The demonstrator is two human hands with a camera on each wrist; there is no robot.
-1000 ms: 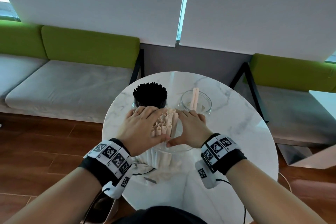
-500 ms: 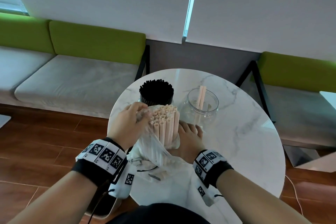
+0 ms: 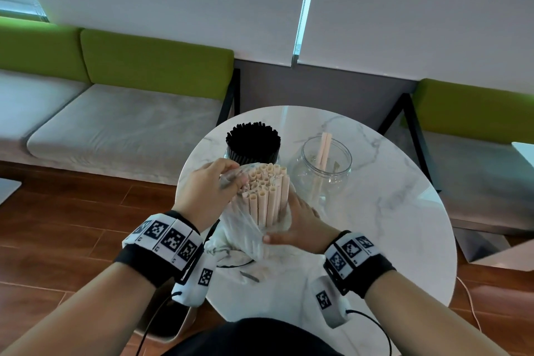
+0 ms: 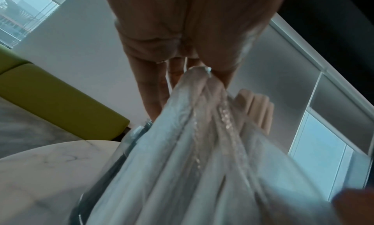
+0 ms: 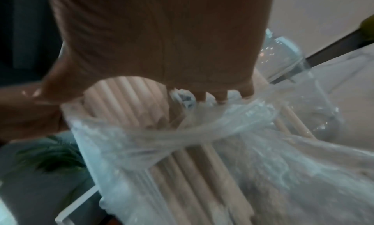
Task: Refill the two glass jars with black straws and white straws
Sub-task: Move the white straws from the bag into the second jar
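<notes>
A bundle of white straws [image 3: 267, 196] stands upright in a clear plastic bag [image 3: 245, 237] on the round marble table [image 3: 375, 211]. My left hand [image 3: 212, 191] pinches the bag's top edge [image 4: 200, 78] beside the straw tips. My right hand [image 3: 297, 225] wraps round the bundle's lower part through the bag [image 5: 182, 132]. Behind them stand two glass jars: the left jar [image 3: 252, 143] is packed with black straws, the right jar [image 3: 322, 166] holds only two white straws.
A green and grey bench [image 3: 115, 107] runs along the wall behind the table. Another green seat [image 3: 476, 130] is at the right. Thin cables [image 3: 231, 264] lie on the table near my wrists. Wood floor surrounds the table.
Both hands cupped the straw tops a second ago. Now the left hand has pulled the bag's edge down and left, and the right hand has slid lower on the bundle, baring the straws.
</notes>
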